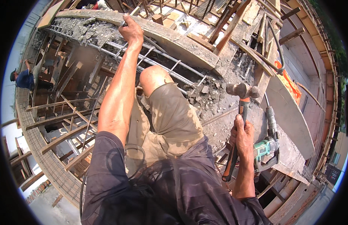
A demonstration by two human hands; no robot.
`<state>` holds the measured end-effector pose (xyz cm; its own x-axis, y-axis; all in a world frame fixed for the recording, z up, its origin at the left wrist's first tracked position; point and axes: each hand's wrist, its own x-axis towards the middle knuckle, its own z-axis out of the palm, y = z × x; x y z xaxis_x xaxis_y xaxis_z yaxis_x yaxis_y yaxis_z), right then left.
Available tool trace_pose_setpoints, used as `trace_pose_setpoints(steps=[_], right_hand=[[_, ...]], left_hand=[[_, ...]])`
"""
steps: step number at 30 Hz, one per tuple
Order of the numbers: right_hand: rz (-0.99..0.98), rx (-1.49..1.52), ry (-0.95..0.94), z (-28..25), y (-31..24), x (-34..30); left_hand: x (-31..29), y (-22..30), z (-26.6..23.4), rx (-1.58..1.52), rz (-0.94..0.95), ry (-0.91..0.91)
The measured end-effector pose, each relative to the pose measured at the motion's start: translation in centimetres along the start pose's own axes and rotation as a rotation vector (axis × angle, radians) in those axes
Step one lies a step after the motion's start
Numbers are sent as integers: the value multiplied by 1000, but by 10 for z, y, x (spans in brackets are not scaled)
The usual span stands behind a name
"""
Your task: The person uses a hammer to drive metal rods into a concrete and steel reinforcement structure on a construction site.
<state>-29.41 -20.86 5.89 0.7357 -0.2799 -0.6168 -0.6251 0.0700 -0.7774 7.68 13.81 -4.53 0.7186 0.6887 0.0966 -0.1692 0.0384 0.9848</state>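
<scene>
"What's nearest?"
"The right hand, fingers clamped around the hammer, the green drill lying just beside."
"Farther out?"
"The left hand, fingers curled near the long grey panel; I can't tell on what."
"Beyond that?"
"A person in blue."
</scene>
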Motion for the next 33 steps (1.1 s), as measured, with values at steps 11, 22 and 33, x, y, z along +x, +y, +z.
trace_pose_setpoints(steps=[11,22,33], right_hand=[[-16,39,12,6,1,-11],[-628,180,-31,42,-127,-24],[-939,-204,43,87,-150,60]], left_hand=[[-97,122,60,-15,261,-538],[-151,67,66,140,494,-477],[-156,60,80,371,327,-959]])
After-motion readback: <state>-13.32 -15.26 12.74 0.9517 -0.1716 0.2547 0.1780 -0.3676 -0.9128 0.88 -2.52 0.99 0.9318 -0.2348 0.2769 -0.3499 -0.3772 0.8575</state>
